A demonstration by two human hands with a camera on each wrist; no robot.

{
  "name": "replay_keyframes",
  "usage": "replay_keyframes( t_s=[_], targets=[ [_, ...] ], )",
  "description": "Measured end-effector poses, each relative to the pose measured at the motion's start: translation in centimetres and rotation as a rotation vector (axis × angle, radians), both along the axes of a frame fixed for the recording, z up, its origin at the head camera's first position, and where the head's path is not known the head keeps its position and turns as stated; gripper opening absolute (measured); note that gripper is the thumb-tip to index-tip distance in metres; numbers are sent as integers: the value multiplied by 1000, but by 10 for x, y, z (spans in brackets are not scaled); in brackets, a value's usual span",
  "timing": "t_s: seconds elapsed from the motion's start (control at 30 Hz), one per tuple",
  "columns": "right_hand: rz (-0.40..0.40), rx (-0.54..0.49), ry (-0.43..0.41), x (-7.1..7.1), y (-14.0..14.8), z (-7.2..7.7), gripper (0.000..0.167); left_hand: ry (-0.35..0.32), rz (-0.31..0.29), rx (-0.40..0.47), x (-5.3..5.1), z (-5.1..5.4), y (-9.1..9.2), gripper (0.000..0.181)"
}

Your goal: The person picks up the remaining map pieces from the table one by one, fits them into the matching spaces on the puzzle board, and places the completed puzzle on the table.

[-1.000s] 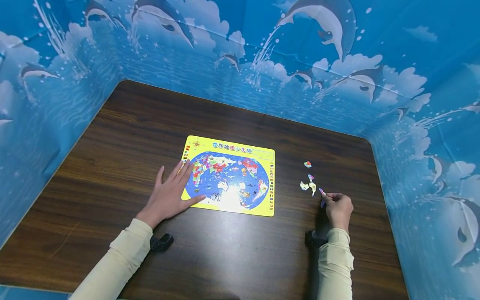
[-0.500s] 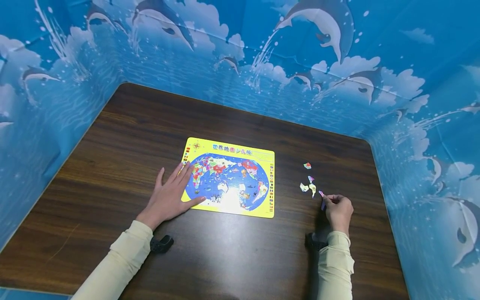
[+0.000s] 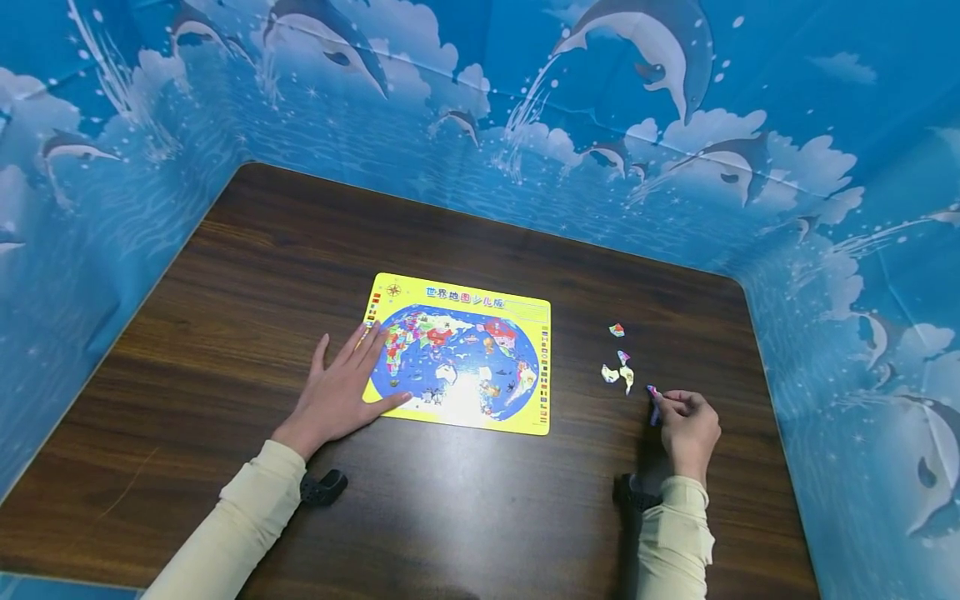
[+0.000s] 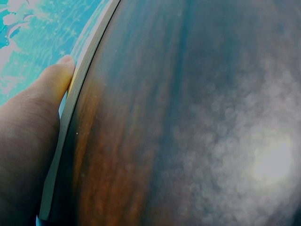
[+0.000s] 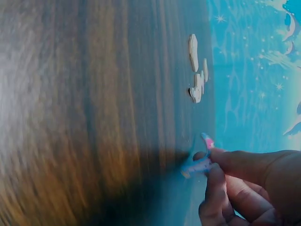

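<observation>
A yellow-bordered world map puzzle board (image 3: 487, 423) lies on the dark wooden table. My left hand (image 3: 337, 396) rests flat with spread fingers over the board's left edge; in the left wrist view only its thumb (image 4: 47, 84) shows. To the right of the board, my right hand (image 3: 688, 429) pinches a small pink and blue puzzle piece (image 5: 200, 165) between thumb and fingers, just above the table. Several loose puzzle pieces lie beyond that hand: a red and green one (image 3: 617, 330), a pinkish one (image 3: 623, 357), and pale ones, including a white piece (image 3: 609, 374).
The wooden table (image 3: 465, 517) has rounded far corners. A blue curtain with printed dolphins (image 3: 480, 100) hangs around its back and sides. Dark bands sit at both wrists, such as the left wrist band (image 3: 324, 487).
My right hand has shifted slightly right and toward me with the pinched puzzle piece, away from the loose pieces. The left hand stays on the board.
</observation>
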State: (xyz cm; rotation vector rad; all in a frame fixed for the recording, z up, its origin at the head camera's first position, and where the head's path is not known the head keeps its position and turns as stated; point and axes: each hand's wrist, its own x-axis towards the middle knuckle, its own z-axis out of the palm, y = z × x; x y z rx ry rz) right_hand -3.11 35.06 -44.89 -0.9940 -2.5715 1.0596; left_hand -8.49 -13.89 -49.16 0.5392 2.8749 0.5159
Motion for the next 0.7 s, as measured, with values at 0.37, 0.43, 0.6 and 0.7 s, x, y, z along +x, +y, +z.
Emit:
replay_keyframes(
  t_s=[0.37, 0.43, 0.6, 0.7],
  targets=[
    [-4, -214, 63, -3, -3, 3, 27, -9, 4, 2, 0, 2, 0, 108],
    [-7, -242, 67, -3, -5, 4, 28, -10, 4, 3, 0, 2, 0, 108],
    [-17, -195, 19, -2, -8, 9, 29, -12, 2, 3, 0, 1, 1, 108],
    [-33, -129, -1, -2, -10, 13, 29, -12, 5, -1, 0, 1, 1, 109]
  ],
)
